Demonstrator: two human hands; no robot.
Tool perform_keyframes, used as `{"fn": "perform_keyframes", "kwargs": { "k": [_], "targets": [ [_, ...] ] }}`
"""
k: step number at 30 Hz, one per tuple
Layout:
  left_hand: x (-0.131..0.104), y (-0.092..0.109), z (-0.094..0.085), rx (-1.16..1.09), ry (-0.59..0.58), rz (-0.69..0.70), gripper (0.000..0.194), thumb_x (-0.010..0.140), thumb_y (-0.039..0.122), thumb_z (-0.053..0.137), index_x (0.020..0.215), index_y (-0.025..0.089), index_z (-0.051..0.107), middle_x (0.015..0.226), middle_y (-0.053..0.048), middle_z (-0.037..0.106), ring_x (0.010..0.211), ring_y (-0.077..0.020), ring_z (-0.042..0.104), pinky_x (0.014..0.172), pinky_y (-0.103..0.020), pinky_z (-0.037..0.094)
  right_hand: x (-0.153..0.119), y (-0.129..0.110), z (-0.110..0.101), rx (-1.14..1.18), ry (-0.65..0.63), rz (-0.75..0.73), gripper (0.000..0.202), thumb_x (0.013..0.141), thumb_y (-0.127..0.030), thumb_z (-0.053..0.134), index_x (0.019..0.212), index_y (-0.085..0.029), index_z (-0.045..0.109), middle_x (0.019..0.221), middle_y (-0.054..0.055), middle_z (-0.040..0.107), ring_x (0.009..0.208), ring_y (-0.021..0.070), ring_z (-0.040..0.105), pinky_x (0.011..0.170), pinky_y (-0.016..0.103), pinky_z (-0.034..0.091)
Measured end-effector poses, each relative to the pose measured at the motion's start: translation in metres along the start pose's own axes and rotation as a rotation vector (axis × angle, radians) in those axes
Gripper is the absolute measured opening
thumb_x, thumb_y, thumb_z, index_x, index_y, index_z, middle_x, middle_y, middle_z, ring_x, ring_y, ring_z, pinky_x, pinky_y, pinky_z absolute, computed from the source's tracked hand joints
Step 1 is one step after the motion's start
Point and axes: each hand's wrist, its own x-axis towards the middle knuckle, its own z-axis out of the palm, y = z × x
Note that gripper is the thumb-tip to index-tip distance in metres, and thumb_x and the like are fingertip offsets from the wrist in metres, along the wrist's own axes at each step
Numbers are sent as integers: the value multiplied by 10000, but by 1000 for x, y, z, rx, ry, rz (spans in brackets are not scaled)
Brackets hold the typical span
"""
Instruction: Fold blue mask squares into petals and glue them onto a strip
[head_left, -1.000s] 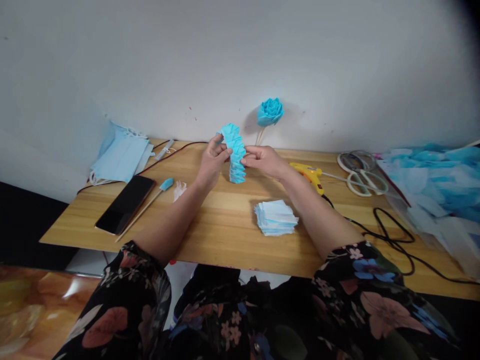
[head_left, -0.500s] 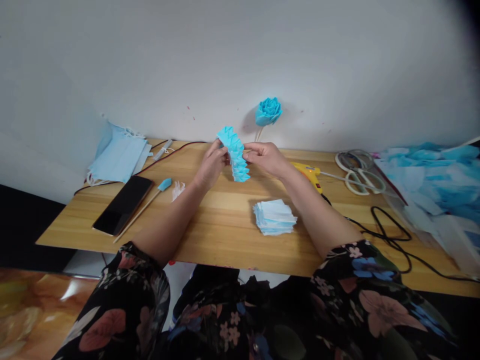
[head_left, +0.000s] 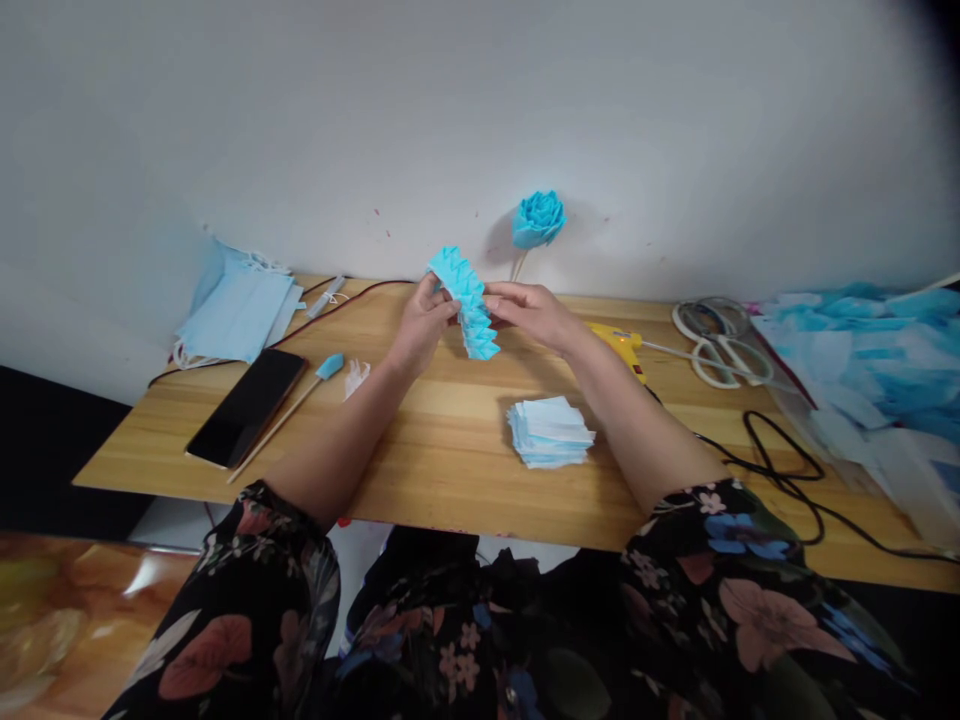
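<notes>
While the left hand [head_left: 421, 325] holds the pleated blue strip [head_left: 471, 293] above the desk [head_left: 435, 440], fingers clamped on its left edge, the right hand [head_left: 534, 312] touches its right edge; grip there cannot be told.

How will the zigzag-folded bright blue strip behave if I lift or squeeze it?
The zigzag-folded bright blue strip looks thin, so it's probably light. Its repeated folds suggest it may bend readily rather than stay stiff. Their raised points could flatten under a firm squeeze.
</notes>
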Motion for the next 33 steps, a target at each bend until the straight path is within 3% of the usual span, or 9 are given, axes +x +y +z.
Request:
{"fn": "perform_keyframes", "kwargs": {
  "k": [3, 6, 9, 14, 17, 19, 24, 29, 33],
  "targets": [
    [0, 0, 1, 8, 10, 14, 657, 711, 412, 826, 1291, 247, 565, 971, -36, 716, 904, -209, 691, 806, -320, 526, 1, 3, -1, -76, -29, -3, 432, 773, -414, 783, 1141, -190, 756, 615, -78, 555, 625, 117, 538, 648, 248, 476],
    [-1, 2, 4, -2, 16, -5, 536, 778, 432, 774, 1241, 251, 572, 915, -17, 692, 844, -190, 680, 789, -315, 529, 3, 8, -3, -144, 28, -9, 378, 747, -368, 755, 1072, -175, 748, 575, -107, 391, 569, 88, 406, 597, 229, 373],
    [-3, 3, 6, -17, -1, -42, 475, 840, 464, 724, 1238, 252, 575, 889, -11, 681, 824, -183, 688, 780, -314, 539, 4, 11, -5, -162, 94, -15, 349, 742, -370, 732, 1028, -171, 740, 606, -94, 372, 589, 91, 398, 609, 237, 359],
    [-3, 0, 4, -37, -75, -47, 695, 725, 412, 863, 1334, 270, 561, 948, -23, 724, 846, -190, 713, 757, -303, 561, 4, 12, -7, -172, 93, -24, 218, 761, -357, 727, 918, -205, 721, 609, -78, 366, 594, 102, 399, 604, 237, 375],
    [-1, -3, 1, -37, -92, -48, 757, 678, 353, 903, 1349, 262, 566, 942, -24, 729, 832, -189, 714, 754, -302, 563, 4, 13, -6, -158, 94, -15, 147, 779, -317, 726, 873, -203, 719, 606, -70, 410, 608, 113, 456, 620, 239, 425],
    [0, -4, 0, -39, -86, -44, 763, 667, 332, 906, 1346, 256, 566, 917, -13, 719, 810, -176, 702, 746, -292, 553, 3, 12, -5, -130, 99, -10, 134, 789, -291, 727, 884, -197, 739, 638, -54, 516, 664, 132, 543, 671, 250, 490],
    [2, -4, -1, -32, -4, -29, 755, 669, 296, 886, 1347, 264, 555, 877, 13, 690, 791, -157, 677, 746, -279, 531, 1, 4, -5, -15, 70, 21, 346, 827, -350, 740, 1130, -190, 787, 883, 7, 762, 842, 177, 693, 832, 331, 595],
    [2, -2, -1, -23, 43, -9, 751, 697, 299, 874, 1367, 272, 536, 867, 16, 668, 814, -165, 675, 762, -287, 531, 0, 3, -6, -82, 5, 11, 464, 822, -347, 751, 1259, -192, 768, 796, -11, 761, 786, 169, 693, 836, 335, 582],
    [-1, 1, 3, -27, 33, -55, 674, 803, 408, 807, 1394, 286, 505, 955, -7, 693, 834, -166, 686, 782, -306, 553, 2, 6, -8, -160, 41, -5, 493, 819, -288, 704, 1297, -178, 751, 737, -28, 731, 731, 150, 659, 819, 310, 553]
  ]
}}
